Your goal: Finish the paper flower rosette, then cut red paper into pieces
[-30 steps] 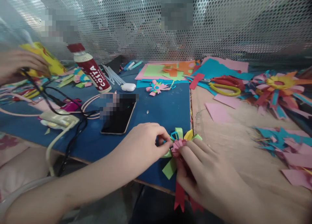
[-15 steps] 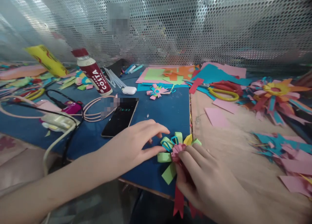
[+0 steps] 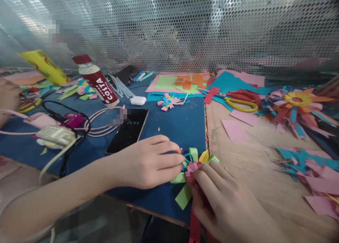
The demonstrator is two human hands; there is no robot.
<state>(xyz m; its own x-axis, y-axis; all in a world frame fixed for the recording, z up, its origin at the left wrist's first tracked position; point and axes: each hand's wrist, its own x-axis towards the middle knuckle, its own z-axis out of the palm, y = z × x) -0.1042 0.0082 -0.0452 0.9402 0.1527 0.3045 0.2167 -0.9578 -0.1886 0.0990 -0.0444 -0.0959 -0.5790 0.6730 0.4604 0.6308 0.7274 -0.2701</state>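
Note:
A paper flower (image 3: pixel 193 169) with a pink pleated middle, light green and blue loops, a yellow petal and red tails is at the blue table's front edge. My right hand (image 3: pixel 222 190) is closed round its right side and hides part of it. My left hand (image 3: pixel 150 162) reaches in from the left, fingers and thumb pressed together on the blue and green loops beside the pink middle. The fingertips cover the loops they pinch. A black phone (image 3: pixel 128 130) lies just behind my left hand.
A Costa bottle (image 3: pixel 97 80), earbuds case (image 3: pixel 138 100), coiled cable (image 3: pixel 91 126) and chargers (image 3: pixel 55 135) lie left. Yellow-handled scissors (image 3: pixel 241 103) rest near coloured paper (image 3: pixel 235 82). Finished paper flowers (image 3: pixel 298 100) and pink scraps (image 3: pixel 321 184) are right. Another person's hand (image 3: pixel 9 98) shows at the left edge.
My left hand's fingers, spread beside the flower before, have closed onto its left loops. The right hand keeps its hold. Another person's hand has appeared at the left edge.

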